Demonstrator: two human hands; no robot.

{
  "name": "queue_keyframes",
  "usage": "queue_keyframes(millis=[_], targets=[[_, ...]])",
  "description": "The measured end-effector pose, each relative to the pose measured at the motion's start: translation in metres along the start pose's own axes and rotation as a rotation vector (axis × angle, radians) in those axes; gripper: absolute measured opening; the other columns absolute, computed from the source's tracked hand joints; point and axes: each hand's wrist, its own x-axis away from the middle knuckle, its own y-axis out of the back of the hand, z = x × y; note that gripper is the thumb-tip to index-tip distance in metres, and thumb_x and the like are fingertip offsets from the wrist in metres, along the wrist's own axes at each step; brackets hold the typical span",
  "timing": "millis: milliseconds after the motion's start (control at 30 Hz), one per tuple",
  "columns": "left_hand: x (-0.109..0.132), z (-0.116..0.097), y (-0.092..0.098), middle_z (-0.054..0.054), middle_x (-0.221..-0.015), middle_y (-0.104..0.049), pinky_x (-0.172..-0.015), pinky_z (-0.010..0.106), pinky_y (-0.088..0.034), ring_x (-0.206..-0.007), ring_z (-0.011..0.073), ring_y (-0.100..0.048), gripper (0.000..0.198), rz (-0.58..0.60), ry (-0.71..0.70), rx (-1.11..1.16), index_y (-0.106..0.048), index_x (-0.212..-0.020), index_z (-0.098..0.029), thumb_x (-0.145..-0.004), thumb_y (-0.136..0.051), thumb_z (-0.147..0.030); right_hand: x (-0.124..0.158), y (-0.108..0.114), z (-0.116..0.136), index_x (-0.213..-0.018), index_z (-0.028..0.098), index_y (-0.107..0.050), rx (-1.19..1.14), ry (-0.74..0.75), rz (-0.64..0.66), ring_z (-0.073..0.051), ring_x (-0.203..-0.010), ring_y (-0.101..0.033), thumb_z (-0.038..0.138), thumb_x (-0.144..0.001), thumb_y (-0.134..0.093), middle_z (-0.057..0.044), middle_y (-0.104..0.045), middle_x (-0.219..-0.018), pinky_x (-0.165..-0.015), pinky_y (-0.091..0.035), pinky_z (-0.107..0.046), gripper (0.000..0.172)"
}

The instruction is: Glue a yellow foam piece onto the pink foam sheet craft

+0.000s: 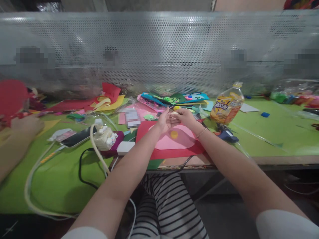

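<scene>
My left hand [167, 121] is palm up above the pink felt piece [184, 141], its fingers stretched loosely to the right. My right hand [186, 119] meets it, fingertips pinched around a small pale piece [175, 113] too small to make out. Below the hands, a yellow disc [174, 134] rests on the pink shape, which lies on a red felt sheet [159, 153]. Just behind the hands are a bit of yellow [176, 108] and a light green cutout [149, 117]. A dark blue glue gun [226, 134] lies right of my right wrist.
A drink bottle [228, 104] stands at right. Teal decorated felt [174, 98] lies by the perforated metal screen [159, 49]. Left are a phone [79, 136], a power strip with plugs [109, 142] and trailing cables. Another person's hand [27, 126] works at far left.
</scene>
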Motion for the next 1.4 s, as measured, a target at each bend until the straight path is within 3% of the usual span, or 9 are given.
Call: queue_keyframes(millis=[167,300,400,600,800,1033,1100,1267,1400], targets=[[0.000,0.001,-0.001,0.015,-0.078,-0.070,-0.085,0.036,-0.047,-0.080,0.0208,-0.066,0.055,-0.004,0.033,-0.048,-0.065,-0.088,-0.009,-0.086,-0.030,-0.051,-0.001,-0.002,-0.001,-0.050,0.017,-0.043,-0.071,-0.132,-0.074,-0.007,-0.047,-0.035,0.051,-0.070,-0.056,0.004,-0.040,-0.048,-0.044,-0.029,-0.022,0.041],[-0.001,0.002,0.000,0.014,-0.075,-0.070,-0.085,0.034,-0.047,-0.080,0.0201,-0.066,0.055,-0.040,0.014,-0.066,-0.066,-0.087,-0.009,-0.086,-0.030,-0.051,0.001,-0.005,-0.001,-0.062,0.016,-0.053,-0.379,-0.236,-0.028,-0.011,-0.053,-0.049,0.059,-0.071,-0.052,-0.001,-0.054,-0.058,-0.051,-0.043,-0.025,0.044],[-0.001,0.000,0.003,0.013,-0.071,-0.069,-0.083,0.034,-0.048,-0.079,0.0201,-0.066,0.056,-0.065,-0.004,-0.018,-0.066,-0.086,-0.009,-0.086,-0.030,-0.052,0.001,-0.006,-0.001,-0.075,0.016,-0.060,-0.473,-0.226,0.113,-0.013,-0.063,-0.057,0.048,-0.065,-0.065,-0.002,-0.062,-0.071,-0.061,-0.049,-0.026,0.034],[-0.003,0.000,0.005,0.012,-0.065,-0.067,-0.080,0.035,-0.050,-0.073,0.0199,-0.066,0.052,-0.050,-0.015,-0.015,-0.065,-0.083,-0.008,-0.086,-0.034,-0.049,0.000,-0.003,-0.005,-0.088,0.015,-0.065,-0.375,-0.191,0.198,-0.013,-0.070,-0.060,0.027,-0.059,-0.070,-0.004,-0.067,-0.081,-0.069,-0.050,-0.029,0.032],[-0.007,0.011,0.002,0.006,-0.063,-0.066,-0.081,0.032,-0.049,-0.066,0.0145,-0.065,0.012,-0.088,-0.188,-0.163,-0.063,-0.076,-0.011,-0.074,-0.062,-0.023,-0.003,0.002,-0.002,-0.077,0.013,-0.067,-0.052,-0.016,0.061,-0.014,-0.065,-0.057,0.023,-0.063,-0.060,-0.002,-0.065,-0.071,-0.062,-0.046,-0.027,0.019],[-0.007,0.005,0.009,0.004,-0.061,-0.065,-0.076,0.030,-0.050,-0.063,0.0122,-0.063,0.008,-0.107,-0.239,-0.134,-0.061,-0.079,-0.012,-0.077,-0.053,-0.012,-0.003,-0.005,0.001,-0.094,0.015,-0.064,-0.011,0.069,0.129,-0.017,-0.081,-0.059,0.028,-0.064,-0.064,-0.005,-0.066,-0.089,-0.075,-0.046,-0.029,0.032],[-0.008,0.002,0.012,0.003,-0.057,-0.062,-0.073,0.028,-0.050,-0.059,0.0113,-0.061,0.010,-0.138,-0.229,-0.110,-0.060,-0.077,-0.011,-0.074,-0.051,-0.009,-0.005,-0.005,-0.001,-0.099,0.016,-0.060,-0.085,0.023,0.052,-0.017,-0.084,-0.059,0.035,-0.067,-0.063,-0.007,-0.065,-0.093,-0.076,-0.046,-0.030,0.037],[-0.008,-0.002,0.016,-0.003,-0.040,-0.043,-0.046,0.019,-0.042,-0.039,0.0065,-0.044,0.021,-0.289,-0.148,-0.044,-0.049,-0.055,-0.015,-0.075,-0.051,-0.021,-0.012,0.009,-0.008,-0.086,0.019,-0.056,-0.310,-0.163,-0.355,-0.014,-0.073,-0.056,0.047,-0.079,-0.044,-0.005,-0.060,-0.084,-0.064,-0.047,-0.027,0.032],[-0.008,-0.001,0.014,-0.008,-0.038,-0.034,-0.035,0.015,-0.024,-0.032,0.0018,-0.028,0.021,-0.318,-0.169,-0.093,-0.049,-0.058,-0.015,-0.071,-0.063,-0.023,-0.013,0.017,-0.011,-0.082,0.021,-0.053,-0.404,-0.241,-0.415,-0.012,-0.062,-0.051,0.042,-0.080,-0.042,-0.002,-0.055,-0.074,-0.056,-0.045,-0.024,0.023]])
